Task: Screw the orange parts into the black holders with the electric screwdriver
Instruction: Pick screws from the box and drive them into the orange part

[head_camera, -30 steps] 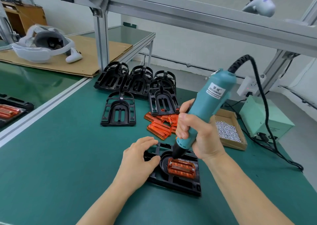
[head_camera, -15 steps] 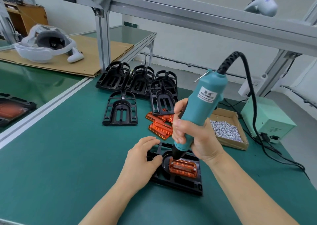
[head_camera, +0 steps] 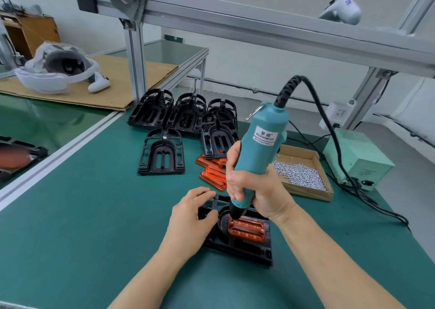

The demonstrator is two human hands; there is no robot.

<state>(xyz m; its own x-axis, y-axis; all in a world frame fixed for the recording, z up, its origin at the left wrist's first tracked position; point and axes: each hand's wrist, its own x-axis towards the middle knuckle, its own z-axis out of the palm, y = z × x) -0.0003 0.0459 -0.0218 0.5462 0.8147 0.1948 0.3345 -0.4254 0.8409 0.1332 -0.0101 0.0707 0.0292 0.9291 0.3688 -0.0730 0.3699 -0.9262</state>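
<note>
Right hand [head_camera: 256, 191] grips the electric screwdriver [head_camera: 259, 151]; left hand [head_camera: 190, 217], fingers curled on its edge, steadies the black holder [head_camera: 235, 250]. Best kept upright, bit square over the orange part [head_camera: 247, 230] corner below the fist.

Single head-worn wide-angle view, looking forward and down, close over the green bench [head_camera: 77, 214], frame rail [head_camera: 270, 29] overhead

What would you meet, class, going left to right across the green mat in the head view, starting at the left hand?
Left hand → translucent orange part in the black holder → open cardboard box of silver screws → pale green power supply box.
</note>
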